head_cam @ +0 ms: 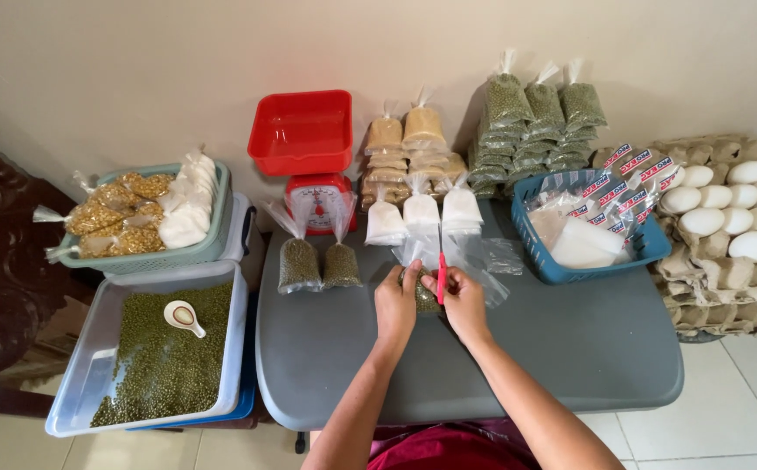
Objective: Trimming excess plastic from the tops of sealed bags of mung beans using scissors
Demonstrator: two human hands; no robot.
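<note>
My left hand [395,305] and my right hand [463,300] meet over the grey table [570,348], both gripping a small clear bag of green beans [424,296]. A thin red strip [441,277] stands up between my right fingers at the bag's neck. The bag's clear top [417,252] rises above my hands. Two tied bags of green beans [319,263] stand just left of my hands.
A red scale with tray [302,139] stands at the back. Stacked bags of sugar, brown grains and green beans line the wall. A blue basket [570,271] and egg trays [726,218] are right. At left sit a green basket [148,257] and a tub of beans with a scoop [182,315].
</note>
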